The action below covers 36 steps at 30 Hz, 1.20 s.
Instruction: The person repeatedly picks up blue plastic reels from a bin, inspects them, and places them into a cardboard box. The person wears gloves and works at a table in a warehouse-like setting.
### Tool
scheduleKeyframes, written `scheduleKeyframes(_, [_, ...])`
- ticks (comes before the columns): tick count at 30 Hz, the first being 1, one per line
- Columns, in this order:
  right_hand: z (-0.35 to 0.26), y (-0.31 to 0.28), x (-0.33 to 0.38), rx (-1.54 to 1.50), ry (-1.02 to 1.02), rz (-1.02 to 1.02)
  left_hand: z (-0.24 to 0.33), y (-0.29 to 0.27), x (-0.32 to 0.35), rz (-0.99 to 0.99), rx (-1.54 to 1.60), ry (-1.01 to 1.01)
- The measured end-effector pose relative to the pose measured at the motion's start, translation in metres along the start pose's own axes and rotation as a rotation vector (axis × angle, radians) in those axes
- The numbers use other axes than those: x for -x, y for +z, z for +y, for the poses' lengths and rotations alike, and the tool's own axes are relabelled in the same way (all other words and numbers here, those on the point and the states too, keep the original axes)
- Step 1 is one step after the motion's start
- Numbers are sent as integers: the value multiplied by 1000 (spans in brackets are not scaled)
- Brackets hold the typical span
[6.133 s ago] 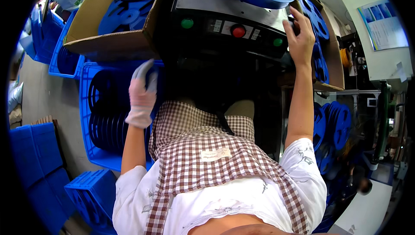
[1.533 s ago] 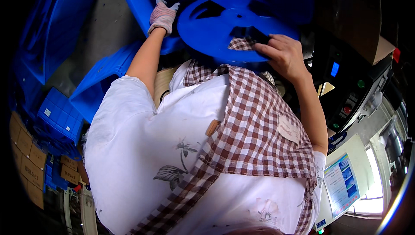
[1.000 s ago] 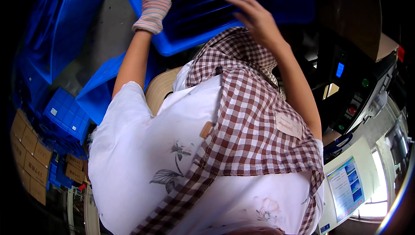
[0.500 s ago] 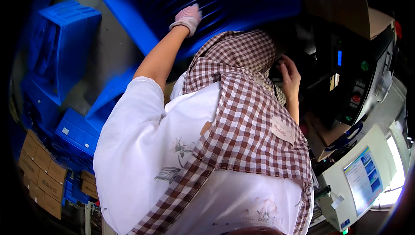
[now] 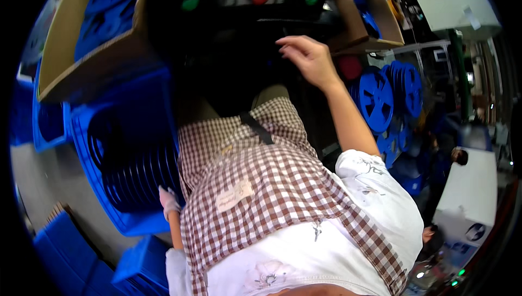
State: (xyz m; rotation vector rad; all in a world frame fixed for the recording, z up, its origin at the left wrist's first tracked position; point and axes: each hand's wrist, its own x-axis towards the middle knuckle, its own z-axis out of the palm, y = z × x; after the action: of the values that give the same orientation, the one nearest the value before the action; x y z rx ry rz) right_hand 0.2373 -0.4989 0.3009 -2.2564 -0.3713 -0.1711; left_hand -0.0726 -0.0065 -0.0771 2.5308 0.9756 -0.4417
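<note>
My left hand (image 5: 169,201), in a whitish-pink glove, is at the near right side of a row of black discs (image 5: 144,179). The discs stand on edge in a blue plastic crate (image 5: 98,184) left of my apron. Whether the glove touches a disc, and how its fingers lie, is too small and blurred to tell. My bare right hand (image 5: 310,59) is raised before a dark machine (image 5: 225,7) with green and red buttons. Its fingers are loosely bent and apart, with nothing in them. The area below the machine's panel is too dark to make out.
Cardboard boxes with blue plastic parts flank the machine, one at left (image 5: 100,70) and one at right (image 5: 345,40). Blue spoked reels (image 5: 375,100) stand at the right. More blue crates (image 5: 73,252) are at the lower left. Another person (image 5: 437,160) is at the far right.
My view has turned right, so the machine now lies ahead and the disc crate at my left. My right hand has risen from beside the apron to the machine's front.
</note>
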Motion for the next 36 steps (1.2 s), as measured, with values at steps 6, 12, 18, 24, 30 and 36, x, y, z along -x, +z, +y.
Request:
scheduleKeyframes(6, [86,-161,-58,508,-112,700,30,-35,-25,67,259,119])
scheduleKeyframes(12, [149,-172,-81,912,242,387,53,-77,-51,160,562,448])
scheduleKeyframes(18, [142,-209,-80,731,-294,852,101,-117,-29,131,521,439])
scheduleKeyframes(24, [57,-290,-10,60,-221,972,146,-153,-16,92,776,456])
scheduleKeyframes(30, [-20,-215,23,-961,197,840,230,-203,-2,-64,1028,625])
scheduleKeyframes(36, [-9,-78,-9,-1272,134,-10,304,-238,26,-639,1675,696])
